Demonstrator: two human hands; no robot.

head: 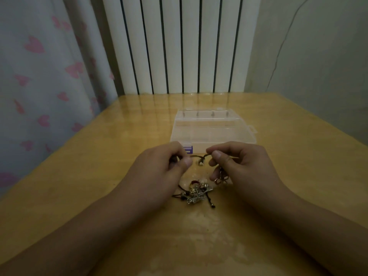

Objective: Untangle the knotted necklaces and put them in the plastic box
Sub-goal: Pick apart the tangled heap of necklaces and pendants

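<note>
A black cord necklace (199, 156) with a small silver pendant stretches between my two hands above the table. My left hand (159, 168) pinches its left end and my right hand (239, 166) pinches its right end, with a metal chain dangling under the right fingers. A tangled heap of necklaces (196, 193), black cords and silver and red charms, lies on the table below my hands. The clear plastic box (213, 132) with compartments sits closed just beyond my hands, a purple label on its near left corner.
The wooden table (99, 176) reaches to a white radiator (179, 46) at the back. A curtain with pink hearts (39, 76) hangs at the left, and a plain wall stands at the right.
</note>
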